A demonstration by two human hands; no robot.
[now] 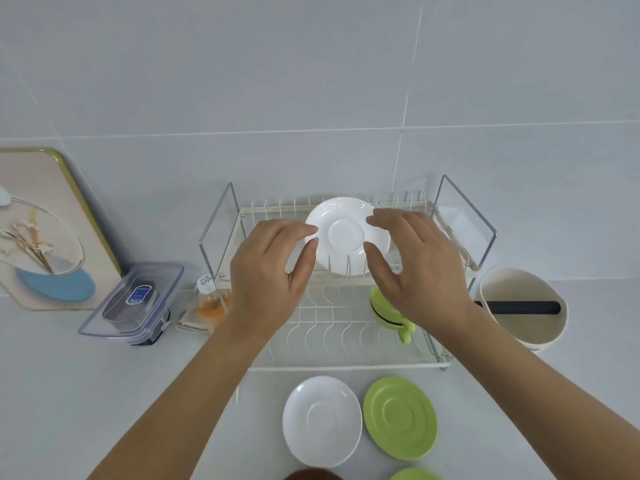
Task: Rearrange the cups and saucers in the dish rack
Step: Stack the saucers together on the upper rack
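A white saucer [346,233] stands upright, facing me, in the slots of the upper tier of the cream wire dish rack [242,211]. My left hand [270,271] hovers at its left rim and my right hand [419,268] at its right side. The fingers of both are spread and lie in front of the saucer, not closed around it. Green cups [382,304] lie in the lower tier, partly hidden by my right hand. On the counter in front of the rack lie a white saucer [322,420] and a green saucer [400,417]. Another green piece [415,475] shows at the bottom edge.
A clear lidded box [135,303] and a small bottle of orange liquid [211,299] sit left of the rack. A cream tub [540,337] holding a black handle stands to its right. A framed picture [45,230] leans on the tiled wall. A brown object [311,475] shows at the bottom edge.
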